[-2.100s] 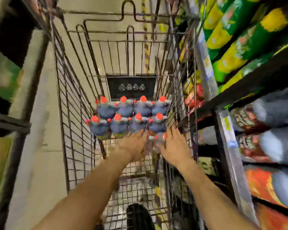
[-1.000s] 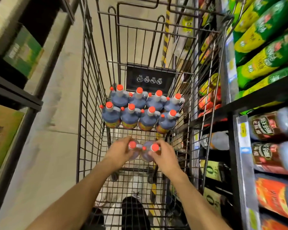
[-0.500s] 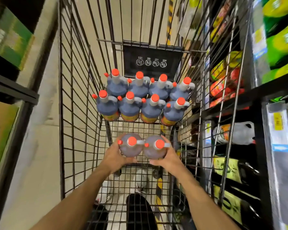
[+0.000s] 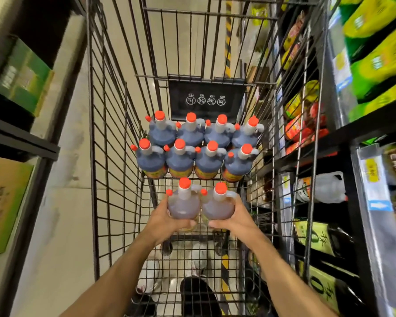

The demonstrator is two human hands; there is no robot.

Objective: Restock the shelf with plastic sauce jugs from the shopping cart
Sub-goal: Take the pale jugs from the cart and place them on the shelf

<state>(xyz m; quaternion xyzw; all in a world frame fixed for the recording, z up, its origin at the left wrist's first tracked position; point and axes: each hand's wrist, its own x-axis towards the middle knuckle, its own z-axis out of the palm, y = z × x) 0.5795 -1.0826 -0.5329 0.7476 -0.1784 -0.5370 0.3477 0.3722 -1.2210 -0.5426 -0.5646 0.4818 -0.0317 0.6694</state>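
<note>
Barely begun: left hand gripping one jug, right hand gripping another, both lifted inside the cart. Eight jugs left standing; shelf not yet reached.

A: What is seen of the person's body?

B: Two bare forearms are shown, ending in the left hand and the right hand. No sleeves, gloves, rings or watch are worn.

A: And lower down?

B: A dark trouser leg is glimpsed through the mesh, and pale shoes are made out, blurred.
</note>
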